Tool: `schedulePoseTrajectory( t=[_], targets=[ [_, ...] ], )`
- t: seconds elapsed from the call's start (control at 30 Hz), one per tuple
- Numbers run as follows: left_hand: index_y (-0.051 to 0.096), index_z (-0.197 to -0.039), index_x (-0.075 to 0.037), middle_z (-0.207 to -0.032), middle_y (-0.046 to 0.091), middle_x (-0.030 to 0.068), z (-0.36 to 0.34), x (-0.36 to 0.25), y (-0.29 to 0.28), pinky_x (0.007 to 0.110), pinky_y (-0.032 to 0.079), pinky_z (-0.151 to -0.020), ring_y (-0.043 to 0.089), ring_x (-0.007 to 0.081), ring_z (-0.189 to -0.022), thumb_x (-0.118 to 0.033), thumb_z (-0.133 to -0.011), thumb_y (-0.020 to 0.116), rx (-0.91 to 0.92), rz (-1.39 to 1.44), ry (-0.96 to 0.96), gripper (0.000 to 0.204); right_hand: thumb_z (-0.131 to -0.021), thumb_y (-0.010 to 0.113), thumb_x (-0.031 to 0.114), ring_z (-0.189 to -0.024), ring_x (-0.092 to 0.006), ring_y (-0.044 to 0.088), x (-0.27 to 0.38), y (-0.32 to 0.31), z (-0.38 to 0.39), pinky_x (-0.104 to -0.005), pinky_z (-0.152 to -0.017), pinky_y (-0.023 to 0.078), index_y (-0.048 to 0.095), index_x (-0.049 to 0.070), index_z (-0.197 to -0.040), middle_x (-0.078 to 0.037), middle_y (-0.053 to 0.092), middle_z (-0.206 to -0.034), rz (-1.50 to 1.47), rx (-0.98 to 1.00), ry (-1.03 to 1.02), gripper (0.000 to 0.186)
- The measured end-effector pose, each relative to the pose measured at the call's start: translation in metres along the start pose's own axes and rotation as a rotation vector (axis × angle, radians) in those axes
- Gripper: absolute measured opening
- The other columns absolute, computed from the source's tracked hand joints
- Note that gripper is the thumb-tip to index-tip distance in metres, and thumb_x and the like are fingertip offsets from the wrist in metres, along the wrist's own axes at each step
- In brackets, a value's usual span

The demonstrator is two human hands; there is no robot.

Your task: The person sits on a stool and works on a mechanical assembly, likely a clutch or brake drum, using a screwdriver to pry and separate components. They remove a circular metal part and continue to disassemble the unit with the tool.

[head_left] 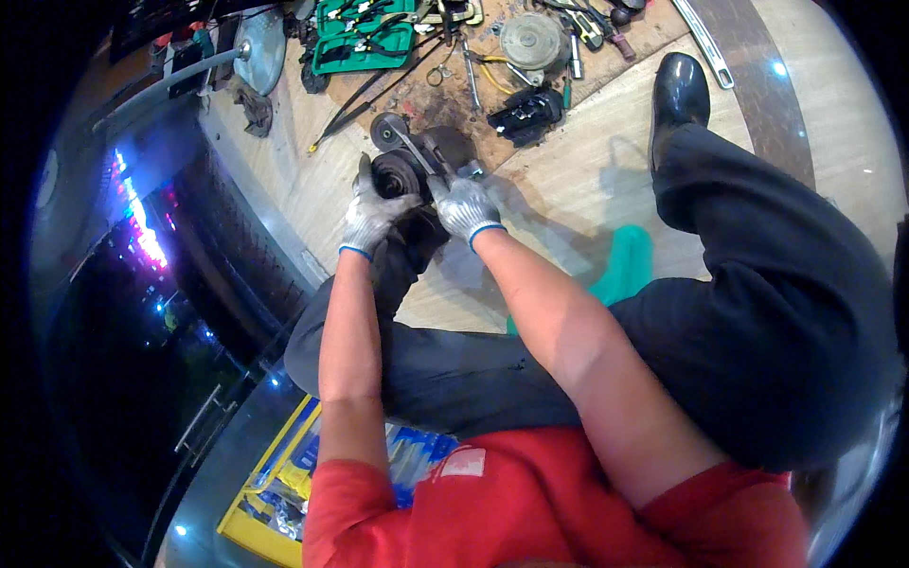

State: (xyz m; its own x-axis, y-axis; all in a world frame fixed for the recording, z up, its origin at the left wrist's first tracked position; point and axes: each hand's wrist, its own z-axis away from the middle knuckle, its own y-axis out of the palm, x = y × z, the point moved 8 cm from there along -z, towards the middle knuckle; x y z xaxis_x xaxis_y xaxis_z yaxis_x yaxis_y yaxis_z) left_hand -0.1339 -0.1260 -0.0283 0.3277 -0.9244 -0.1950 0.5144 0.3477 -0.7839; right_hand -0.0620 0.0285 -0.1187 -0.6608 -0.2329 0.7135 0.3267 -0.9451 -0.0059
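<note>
I am gripping the dark pulley assembly with my left hand, my right hand closing around a wrench.

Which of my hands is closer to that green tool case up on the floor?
Left. Your left hand grips the dark round part, almost straight below the green tool case. Your right hand holds a wrench, farther to the right.

Bare floor right; tools ahead.
</note>
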Motion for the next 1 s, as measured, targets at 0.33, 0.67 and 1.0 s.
schedulePoseTrajectory(
  t=[0.33, 0.67, 1.0],
  targets=[
    [0.047, -0.143, -0.002, -0.128, 0.063, 0.0178, 0.016, 0.028, 0.034, 0.042, 0.055, -0.094, 0.065, 0.029, -0.107, -0.025, -0.089, 0.075, -0.104, 1.296, -0.48, 0.066, -0.1, 0.037, 0.055, -0.121, -0.0453, 0.058, -0.015, 0.01, -0.022, -0.0526, -0.104, 0.044, 0.063, 0.006, -0.13, -0.029, 0.062, -0.127, 0.053, -0.091, -0.156, 0.064],
    [0.007, -0.158, 0.002, -0.151, 0.029, 0.0346, 0.013, -0.007, 0.032, 0.044, 0.039, -0.114, 0.04, 0.0469, -0.137, -0.06, -0.053, 0.093, -0.285, 0.02, -0.086, 0.15, -0.105, 0.034, 0.044, -0.126, -0.0424, 0.054, 0.004, -0.024, -0.002, -0.0522, -0.105, 0.043, 0.058, 0.013, -0.136, -0.023, 0.059, -0.135, 0.224, 0.025, -0.19, 0.05],
    [0.029, -0.151, -0.001, -0.135, 0.046, 0.0269, 0.02, -0.044, 0.019, 0.044, 0.049, -0.104, 0.054, 0.0405, -0.122, -0.041, -0.054, 0.092, -0.391, -0.148, 0.055, 0.122, -0.106, 0.034, 0.033, -0.109, -0.0457, 0.062, 0.005, -0.049, -0.018, -0.0539, -0.095, 0.048, 0.059, -0.001, -0.122, -0.025, 0.068, -0.114, 0.328, -0.004, -0.191, 0.046]
  ],
)
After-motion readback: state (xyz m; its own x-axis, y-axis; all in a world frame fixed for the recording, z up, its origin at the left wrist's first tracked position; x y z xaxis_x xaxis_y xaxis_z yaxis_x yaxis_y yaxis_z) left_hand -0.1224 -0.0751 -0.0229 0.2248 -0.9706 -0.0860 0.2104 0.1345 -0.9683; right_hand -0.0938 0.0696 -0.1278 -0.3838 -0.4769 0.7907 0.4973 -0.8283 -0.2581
